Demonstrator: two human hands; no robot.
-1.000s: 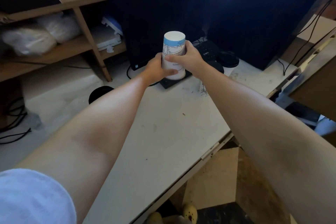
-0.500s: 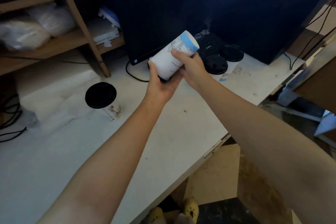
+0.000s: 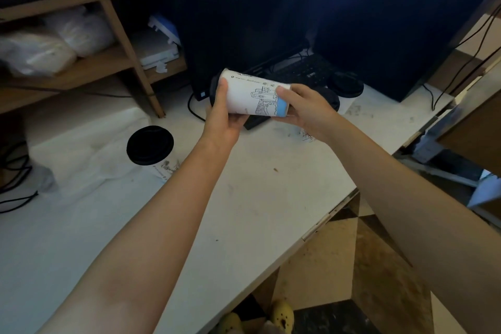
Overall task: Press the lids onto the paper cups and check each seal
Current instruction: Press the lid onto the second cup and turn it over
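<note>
Both hands hold the white printed paper cup [image 3: 254, 96] sideways above the white counter [image 3: 244, 198], likely testing its black plastic lid [image 3: 214, 88]. The left hand [image 3: 222, 119] has its grip closed around the lid end at nine o'clock; the right hand [image 3: 306, 108] pinches the blue-banded base at three o'clock.

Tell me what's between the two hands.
In the head view, a paper cup lies sideways, gripped by left hand at its lidded end and right hand at its base.

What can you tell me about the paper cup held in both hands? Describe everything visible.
The paper cup is white paper with a black line drawing and a blue band near its base. It lies roughly horizontal above the table, its black lid end pointing left. The left hand grips the lid end and the right hand the base end.
</note>
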